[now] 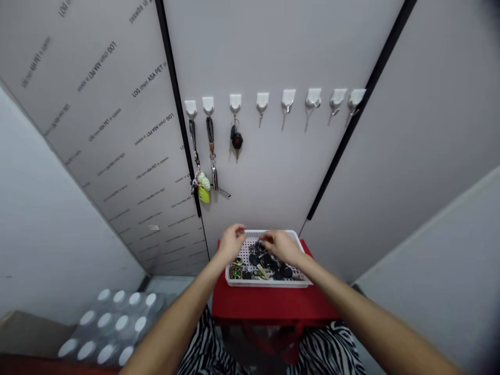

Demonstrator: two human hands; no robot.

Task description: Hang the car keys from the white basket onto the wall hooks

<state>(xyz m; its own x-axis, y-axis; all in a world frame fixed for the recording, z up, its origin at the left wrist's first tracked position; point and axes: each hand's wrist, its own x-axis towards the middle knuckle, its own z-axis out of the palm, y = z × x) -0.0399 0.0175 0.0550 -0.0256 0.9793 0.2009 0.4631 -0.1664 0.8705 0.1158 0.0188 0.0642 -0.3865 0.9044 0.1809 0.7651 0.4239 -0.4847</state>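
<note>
The left hand (231, 242) sits at the tray's 10 o'clock corner, fingers loosely curled over the rim, and the right hand (282, 246) arches above the middle of the pile, fingertips (264, 239) bent down toward the keys - neither is clenched hard, but whether either one grasps anything is impossible to tell, since the fingers hide what lies under them. Between and below them sits a white plastic tray (267, 283), shallow and rectangular, its floor a grid of small perforations and its rim smooth and raised. It carries a jumble of black key fobs (265, 260), with a brass-toned key ring (235, 272) bunched at 8 o'clock. The tray rests on a red surface (269, 307) with a matte finish, whose front edge runs at 6 o'clock just above zebra-print clothing (207, 349) on the person's lap. At 12 o'clock, a long stretch of grey wall panel (250, 192) rises from the tray to a row of eight white adhesive hooks (288, 99). The three leftmost hooks carry hanging keys - a black fob (236, 139) on the third and, lower down on the first two, a pale green-and-yellow charm (203, 188) beside a slim metal key (214, 177). At 8 o'clock, well apart from the tray, lies a shrink-wrapped pack of bottles (111, 325), with round white caps in rows.
</note>
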